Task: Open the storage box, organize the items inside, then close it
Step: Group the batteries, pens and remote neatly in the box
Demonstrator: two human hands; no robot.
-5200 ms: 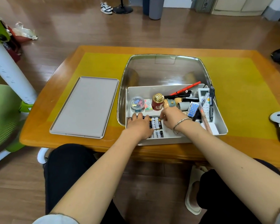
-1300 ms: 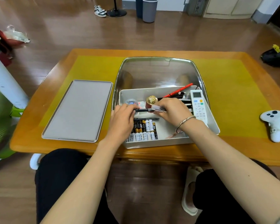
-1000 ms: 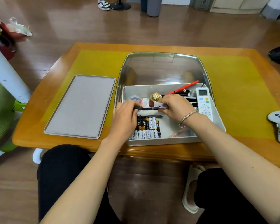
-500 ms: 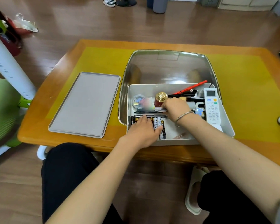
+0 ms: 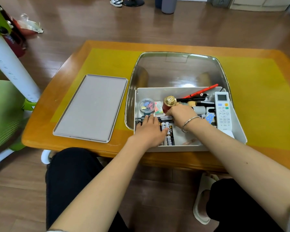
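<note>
Left hand (image 5: 149, 129) lies flat, fingers straight, steadying the batteries (image 5: 168, 133) beneath it; right hand (image 5: 181, 114) (grip unclear) works just beyond, inside the storage box (image 5: 239, 131).

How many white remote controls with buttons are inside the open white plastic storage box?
1. The white remote control lies along the right wall of the white plastic storage box; the clutter may hide others.

One box (image 5: 238, 131), one lid (image 5: 90, 108), one remote (image 5: 223, 111), one red pen (image 5: 201, 91), one clip jar (image 5: 146, 105), two hands: left (image 5: 149, 129), right (image 5: 181, 114).
</note>
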